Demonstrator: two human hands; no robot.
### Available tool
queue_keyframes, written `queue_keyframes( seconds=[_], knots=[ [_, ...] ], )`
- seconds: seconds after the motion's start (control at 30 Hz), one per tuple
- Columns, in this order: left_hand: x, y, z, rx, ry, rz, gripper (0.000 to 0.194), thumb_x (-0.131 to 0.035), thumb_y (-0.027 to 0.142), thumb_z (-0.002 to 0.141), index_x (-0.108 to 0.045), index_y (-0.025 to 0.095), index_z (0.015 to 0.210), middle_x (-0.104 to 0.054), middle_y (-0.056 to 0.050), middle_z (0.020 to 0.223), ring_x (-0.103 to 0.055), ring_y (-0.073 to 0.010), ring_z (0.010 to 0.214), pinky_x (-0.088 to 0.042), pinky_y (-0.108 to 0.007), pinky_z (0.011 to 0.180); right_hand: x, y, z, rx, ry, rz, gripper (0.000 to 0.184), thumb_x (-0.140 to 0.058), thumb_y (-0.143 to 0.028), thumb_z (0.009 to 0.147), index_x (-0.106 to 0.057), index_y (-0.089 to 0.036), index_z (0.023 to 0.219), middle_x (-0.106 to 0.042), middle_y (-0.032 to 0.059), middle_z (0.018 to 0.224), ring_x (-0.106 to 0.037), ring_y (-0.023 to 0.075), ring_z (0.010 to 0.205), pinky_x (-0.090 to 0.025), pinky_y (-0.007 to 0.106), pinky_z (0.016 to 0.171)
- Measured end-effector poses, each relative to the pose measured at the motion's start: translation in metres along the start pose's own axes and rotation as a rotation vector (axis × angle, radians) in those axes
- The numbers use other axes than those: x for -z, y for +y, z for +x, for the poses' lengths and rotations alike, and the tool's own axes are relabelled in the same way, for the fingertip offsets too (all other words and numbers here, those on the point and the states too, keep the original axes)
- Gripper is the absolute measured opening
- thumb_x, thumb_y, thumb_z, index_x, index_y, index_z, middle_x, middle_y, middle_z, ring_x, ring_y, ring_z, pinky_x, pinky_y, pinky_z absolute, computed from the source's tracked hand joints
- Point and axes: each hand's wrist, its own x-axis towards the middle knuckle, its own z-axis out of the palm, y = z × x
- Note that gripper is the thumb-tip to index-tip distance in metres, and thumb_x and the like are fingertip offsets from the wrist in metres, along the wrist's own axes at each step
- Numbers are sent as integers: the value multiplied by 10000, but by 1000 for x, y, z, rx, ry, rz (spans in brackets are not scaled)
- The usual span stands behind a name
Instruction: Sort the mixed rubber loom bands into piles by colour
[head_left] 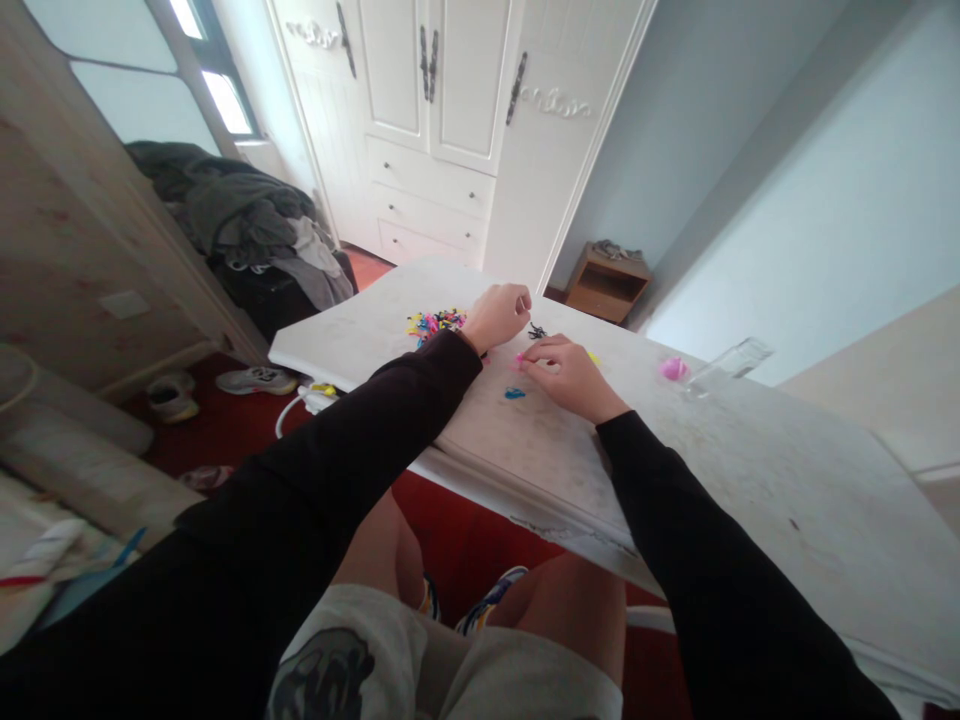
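My left hand [498,315] rests on the white table [720,470] with its fingers curled into a loose fist, right beside a pile of small colourful clips [435,322]. What it holds, if anything, is hidden. My right hand [566,375] lies just right of it, fingers pinched on a small pink piece [517,361]. A small black piece [537,331] lies between the two hands, and a small blue piece [514,393] sits on the table just in front of my right hand.
A pink round object [673,369] and a clear glass tube [727,365] lie at the table's far right. A white wardrobe [457,120] stands behind. A heap of clothes [240,220] is at left, with shoes [255,380] on the red floor.
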Motion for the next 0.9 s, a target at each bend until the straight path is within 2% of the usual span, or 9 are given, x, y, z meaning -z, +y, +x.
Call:
queue_keyframes(
  seconds=[0.1, 0.3, 0.4, 0.53, 0.73, 0.83, 0.9],
  knots=[
    [1, 2, -1, 5, -5, -1, 194, -630, 105, 844, -786, 154, 949, -799, -85, 903, -667, -191, 770, -487, -310, 751, -2, 2, -1, 26, -52, -1, 219, -682, -300, 927, -810, -254, 755, -842, 61, 940, -753, 266, 975, -532, 472, 1037],
    [3, 3, -1, 2, -7, 15, 171, -632, 109, 835, -775, 159, 915, -785, -76, 879, -658, -189, 765, -474, -309, 737, -3, 4, -1, 64, -108, -29, 265, -637, -327, 960, -831, -234, 804, -848, 88, 976, -761, 273, 990, -542, 472, 1013],
    [4, 4, -2, 7, 1, 17, 170, -632, 109, 833, -773, 164, 912, -785, -76, 885, -665, -195, 781, -486, -314, 755, -3, 3, -1, 55, -68, -42, 250, -647, -320, 958, -816, -239, 792, -843, 80, 952, -742, 276, 983, -532, 478, 1006],
    [6, 6, -3, 11, 13, 23, 179, -623, 113, 831, -773, 171, 910, -790, -84, 895, -677, -210, 802, -499, -327, 767, 1, 3, 0, 36, 49, -97, 251, -649, -295, 955, -787, -231, 754, -821, 89, 903, -706, 276, 926, -520, 482, 967],
    [18, 5, 0, 20, 51, 26, 204, -622, 96, 810, -786, 159, 914, -793, -93, 886, -681, -208, 806, -513, -326, 772, 2, 9, -1, -7, 2, -132, 194, -659, -253, 932, -774, -216, 781, -789, 101, 933, -665, 267, 933, -518, 454, 925],
    [31, 0, 2, -9, -3, 28, 216, -616, 67, 764, -793, 140, 862, -772, -78, 802, -657, -187, 730, -506, -309, 731, 2, 10, -2, -27, 45, -126, 168, -652, -219, 917, -760, -216, 789, -762, 96, 950, -655, 264, 964, -524, 423, 878],
    [39, -2, 2, -46, -98, 54, 208, -619, 65, 724, -797, 140, 801, -743, -59, 724, -627, -174, 672, -495, -302, 704, 2, 9, -1, -40, 74, -120, 163, -648, -196, 905, -749, -216, 779, -746, 93, 943, -649, 263, 969, -524, 408, 849]
  ],
)
